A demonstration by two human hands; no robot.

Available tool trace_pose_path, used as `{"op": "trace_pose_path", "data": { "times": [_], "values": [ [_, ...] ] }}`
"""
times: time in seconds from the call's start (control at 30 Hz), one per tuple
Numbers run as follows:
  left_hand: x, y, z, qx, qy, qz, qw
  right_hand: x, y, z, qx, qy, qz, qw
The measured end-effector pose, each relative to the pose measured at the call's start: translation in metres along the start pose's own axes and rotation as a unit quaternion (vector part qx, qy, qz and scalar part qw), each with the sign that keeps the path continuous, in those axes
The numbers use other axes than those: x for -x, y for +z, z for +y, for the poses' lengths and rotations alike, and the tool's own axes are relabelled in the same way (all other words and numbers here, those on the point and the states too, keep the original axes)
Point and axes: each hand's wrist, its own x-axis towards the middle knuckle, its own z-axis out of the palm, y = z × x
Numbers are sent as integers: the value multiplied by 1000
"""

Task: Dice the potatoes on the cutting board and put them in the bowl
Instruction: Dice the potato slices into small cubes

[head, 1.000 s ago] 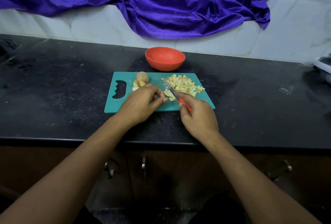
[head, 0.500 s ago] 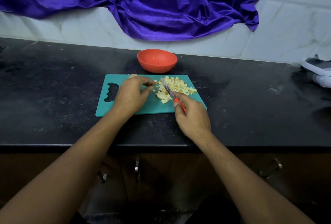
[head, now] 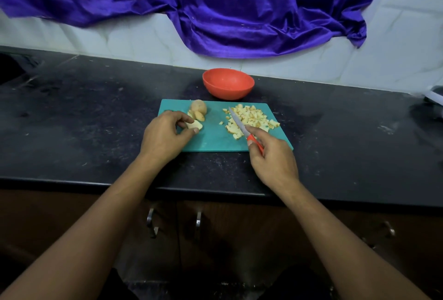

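Black speckled tabletop (head: 72, 132) spans the frame under a white tiled wall draped with purple cloth (head: 239, 12); the teal cutting board (head: 215, 139) lies at centre. Note the change: half a second ago your left hand (head: 165, 136) sat mid-board beside the blade, next to the cut pieces. It has now shifted to the left part of the board, and its fingers (head: 183, 120) pinch a potato slice (head: 195, 128) taken from the uncut stock. That stock, a rounded potato end (head: 198, 107) with a few slices (head: 199, 115) leaning on it, sits at the upper left of the board. Your right hand (head: 273, 158) grips the red handle of the knife (head: 237, 122), fingers wrapped, forefinger laid along the blade's back; the tip lies against the left edge of the diced pile (head: 253, 117) on the right half of the board. Read this as one batch finished and the next piece being fetched for dicing. Check the container: the orange bowl (head: 227, 91), just beyond the board's far edge, holds nothing visible. Transfer has not begun, and cutting is, by estimate, well past halfway.
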Motion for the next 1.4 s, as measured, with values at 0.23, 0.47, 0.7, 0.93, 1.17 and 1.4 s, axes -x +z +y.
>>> {"op": "trace_pose_path", "data": {
  "times": [0.23, 0.47, 0.7, 0.93, 1.17, 1.4],
  "values": [
    [-6, 1, 8, -89, -7, -35, 995, 0, 1, -2, 28, -5, -5, 1000],
    [-1, 6, 14, -68, 18, -32, 997, 3, 1, -6, 89, -59, -19, 994],
    [2, 5, 13, -52, 32, -36, 997, 1, 4, -11, 185, -51, -23, 981],
    [2, 3, 8, 50, 22, -33, 998, -1, 6, -7, 170, 10, 4, 985],
    [-4, 8, 13, -54, 34, -65, 996, -1, 5, -3, 142, -16, 4, 990],
    [1, 5, 13, 27, 79, -137, 987, -1, 6, -2, 137, -12, 1, 990]
  ]
}}
